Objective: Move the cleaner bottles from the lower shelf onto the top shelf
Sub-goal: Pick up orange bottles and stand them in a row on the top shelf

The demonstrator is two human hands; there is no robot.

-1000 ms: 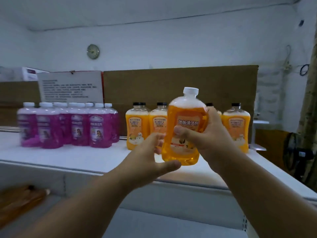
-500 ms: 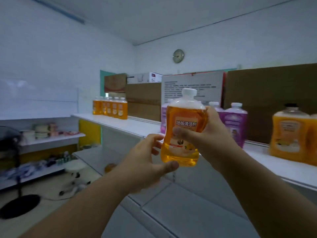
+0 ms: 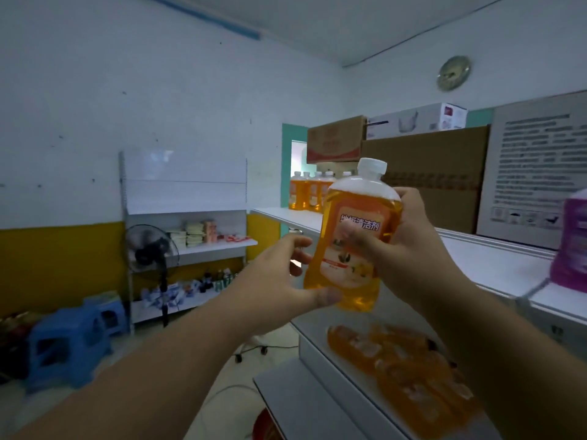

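I hold an orange cleaner bottle with a white cap upright at chest height, in front of the white top shelf. My right hand grips its right side, thumb across the label. My left hand holds its lower left part, thumb on the front near the base, fingers curled round the left edge. Several orange bottles lie blurred on the lower shelf below. More orange bottles stand at the far end of the top shelf. A purple bottle stands at its right.
Brown cardboard panels and a printed board back the top shelf, with a cardboard box on top. To the left are a wall rack with goods, a standing fan and blue stools.
My view has swung left along the shelves. The bottle stays in my right hand and tilts slightly. My left hand has closed in, its thumb now on the bottle's lower front.
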